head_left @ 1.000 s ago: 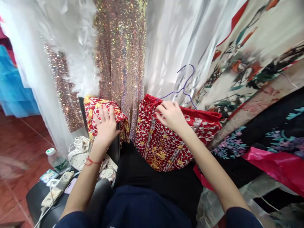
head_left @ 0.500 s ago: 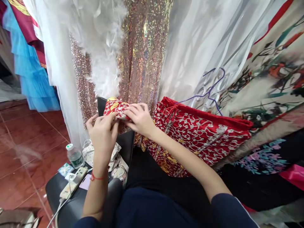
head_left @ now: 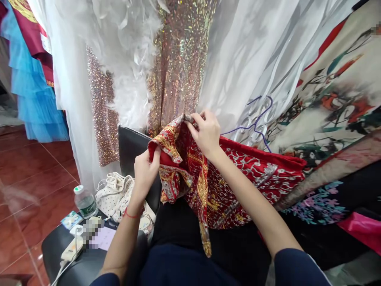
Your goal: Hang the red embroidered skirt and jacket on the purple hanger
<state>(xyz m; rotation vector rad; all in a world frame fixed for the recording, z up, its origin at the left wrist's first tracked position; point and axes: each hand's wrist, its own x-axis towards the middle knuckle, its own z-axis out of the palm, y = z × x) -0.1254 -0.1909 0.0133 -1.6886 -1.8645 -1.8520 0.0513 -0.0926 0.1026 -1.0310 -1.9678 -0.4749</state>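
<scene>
Since half a second ago we are lifting the red embroidered garment (head_left: 208,186) off the black chair (head_left: 131,147) at frame centre, left hand (head_left: 145,171) and right hand (head_left: 206,133) both pinching its edge closed; keeping it taut seems wise.

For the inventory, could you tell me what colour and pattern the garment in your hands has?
The garment is red with gold and silver embroidery, seen in the head view.

Hanging dresses (head_left: 178,59) wall the front, cluttered stool (head_left: 59,254) left (floor (head_left: 29,178) open)
</scene>
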